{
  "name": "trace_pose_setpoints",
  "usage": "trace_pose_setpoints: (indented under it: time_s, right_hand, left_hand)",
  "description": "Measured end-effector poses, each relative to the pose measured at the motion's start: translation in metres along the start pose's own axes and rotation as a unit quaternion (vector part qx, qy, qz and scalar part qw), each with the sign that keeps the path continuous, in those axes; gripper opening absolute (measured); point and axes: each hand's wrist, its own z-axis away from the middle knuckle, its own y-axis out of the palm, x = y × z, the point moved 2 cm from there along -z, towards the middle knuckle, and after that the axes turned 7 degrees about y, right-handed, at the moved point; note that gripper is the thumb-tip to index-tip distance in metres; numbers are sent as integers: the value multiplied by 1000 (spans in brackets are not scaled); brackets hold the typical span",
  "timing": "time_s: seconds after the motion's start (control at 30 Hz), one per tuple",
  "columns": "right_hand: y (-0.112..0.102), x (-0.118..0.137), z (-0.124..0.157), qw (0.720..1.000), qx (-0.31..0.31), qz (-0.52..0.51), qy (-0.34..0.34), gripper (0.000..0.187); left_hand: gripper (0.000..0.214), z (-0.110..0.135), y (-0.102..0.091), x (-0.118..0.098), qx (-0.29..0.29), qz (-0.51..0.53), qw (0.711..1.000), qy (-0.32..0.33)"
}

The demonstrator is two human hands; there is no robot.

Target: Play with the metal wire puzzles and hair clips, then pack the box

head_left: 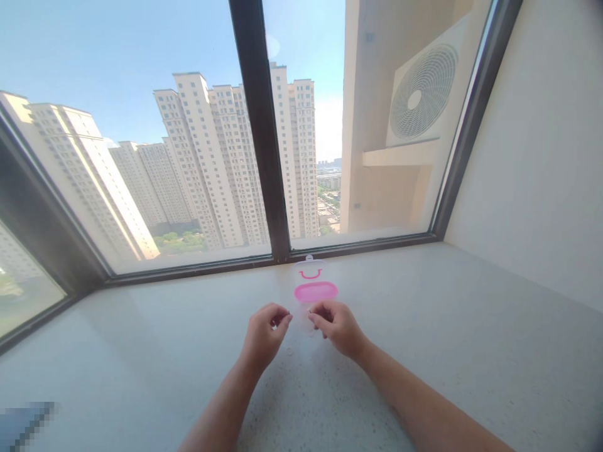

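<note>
My left hand (265, 331) is raised just over the pale sill, thumb and index finger pinched together; anything between them is too small to name. Facing it a short way to the right, my right hand (340, 325) is pinched too, with a tiny light-coloured bit near its fingertips that I cannot identify. Right behind the hands lies a pink oval tray (316, 292). Beyond that sits a clear lid with a pink handle (310, 274). A faint clear piece, partly covered by my right fingers, rests between the hands. Near my left wrist lies a small clear ring (289, 351).
The speckled white sill (179, 351) runs up to a dark window frame (277, 251) at the back. A white wall (532, 157) bounds the right side. A pixelated dark object (23, 427) shows at the lower left corner. Outside are tall buildings and an air-conditioner unit.
</note>
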Motion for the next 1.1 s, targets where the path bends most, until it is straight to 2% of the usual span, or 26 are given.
trace_pose_setpoints:
  time_s: [0.6,0.9,1.1]
  right_hand:
    - [0,1,-2,1000,11,24,-16,16]
    - [-2,1,-3,998,-12,47,-45,10]
    - [-1,1,-1,997,-5,52,-50,12]
  left_hand:
    - [16,0,2,5,7,12,1000,4]
    - [19,-1,1,7,-6,6,1000,-15]
    - [16,-1,2,7,-25,9,1000,7]
